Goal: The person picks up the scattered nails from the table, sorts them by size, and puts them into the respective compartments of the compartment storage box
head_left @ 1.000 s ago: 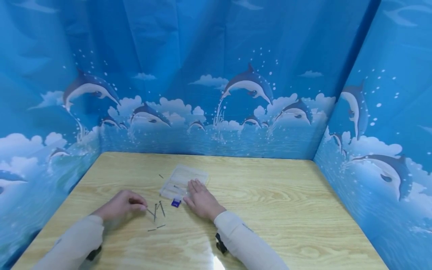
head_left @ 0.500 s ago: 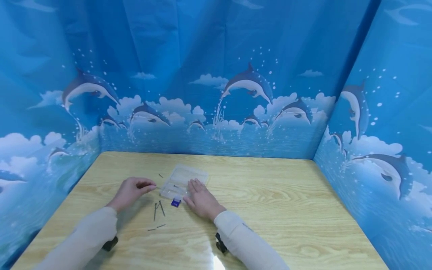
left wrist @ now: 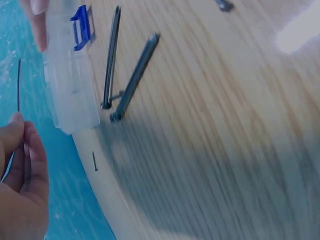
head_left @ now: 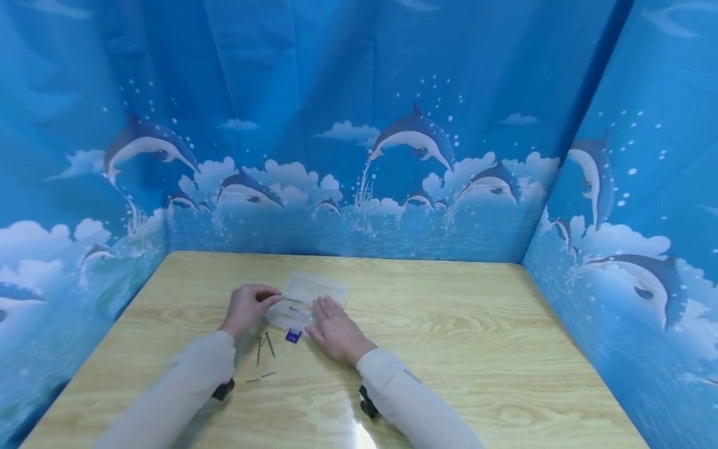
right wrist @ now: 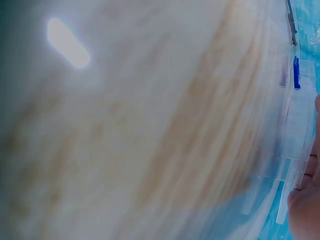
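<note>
My left hand pinches a long thin nail between thumb and fingertips. In the head view the nail reaches over a clear plastic case, whose lid stands open behind. One nail lies inside the case. My right hand rests against the case's right side, fingers extended. A blue latch sits at the case's front. In the left wrist view, thick nails lie on the table beside the case, and a small nail lies off its end.
Nearer the front, two short nails lie on the wood-grain table. A dolphin-print curtain stands along the back and sides. A bright reflection shows at the table's front.
My left hand has lifted the thin nail from beside the other nails and carried it forward and right, over the case. My right hand stays at the case.
</note>
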Demonstrator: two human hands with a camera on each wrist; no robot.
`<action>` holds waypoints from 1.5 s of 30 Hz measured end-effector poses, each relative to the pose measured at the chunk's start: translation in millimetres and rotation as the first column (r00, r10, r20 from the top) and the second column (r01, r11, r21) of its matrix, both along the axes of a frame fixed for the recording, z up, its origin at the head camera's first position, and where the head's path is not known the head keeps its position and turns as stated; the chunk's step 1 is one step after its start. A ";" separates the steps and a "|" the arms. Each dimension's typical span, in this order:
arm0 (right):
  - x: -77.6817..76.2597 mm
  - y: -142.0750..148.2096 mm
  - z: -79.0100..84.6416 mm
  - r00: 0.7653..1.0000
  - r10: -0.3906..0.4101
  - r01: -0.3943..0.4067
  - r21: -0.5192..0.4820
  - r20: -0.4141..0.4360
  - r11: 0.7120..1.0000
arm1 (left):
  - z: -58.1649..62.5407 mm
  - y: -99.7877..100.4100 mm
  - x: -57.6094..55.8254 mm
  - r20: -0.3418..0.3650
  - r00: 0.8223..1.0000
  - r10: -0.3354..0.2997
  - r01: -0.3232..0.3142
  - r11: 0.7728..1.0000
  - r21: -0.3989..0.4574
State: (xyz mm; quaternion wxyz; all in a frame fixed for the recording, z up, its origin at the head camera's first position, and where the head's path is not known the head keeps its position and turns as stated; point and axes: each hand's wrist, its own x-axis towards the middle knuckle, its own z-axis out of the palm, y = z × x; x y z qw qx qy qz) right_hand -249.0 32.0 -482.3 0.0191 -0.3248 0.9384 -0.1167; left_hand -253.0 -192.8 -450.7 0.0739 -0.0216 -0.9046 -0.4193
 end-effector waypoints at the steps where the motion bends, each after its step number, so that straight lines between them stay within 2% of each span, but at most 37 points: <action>1: -0.1 -0.1 -0.2 1.000 0.000 0.000 -0.002 0.006 1.000 | -1.3 2.2 -1.0 0.005 1.000 0.006 -0.006 1.000 0.002; 4: -0.3 0.3 -0.6 1.000 -0.001 0.001 -0.003 0.001 1.000 | -5.5 8.5 -4.7 0.020 1.000 0.015 -0.015 1.000 0.007; 11: 0.1 0.1 0.2 1.000 0.004 -0.004 -0.011 0.006 1.000 | -16.4 12.5 -13.5 -0.002 1.000 0.000 0.000 0.997 -0.077; 21: -0.6 -0.1 1.6 0.999 0.010 -0.011 -0.006 -0.033 1.000 | -15.4 14.3 -15.3 -0.038 0.998 -0.042 0.034 0.982 -0.183; 30: -1.5 0.2 -1.9 1.000 0.008 -0.008 -0.011 -0.006 1.000 | -14.3 15.7 -15.4 -0.003 1.000 -0.026 0.025 0.980 -0.196; 45: -3.2 0.1 -5.2 1.000 0.005 -0.005 -0.007 0.011 1.000 | -12.6 16.1 -14.2 0.011 1.000 -0.026 0.027 0.980 -0.198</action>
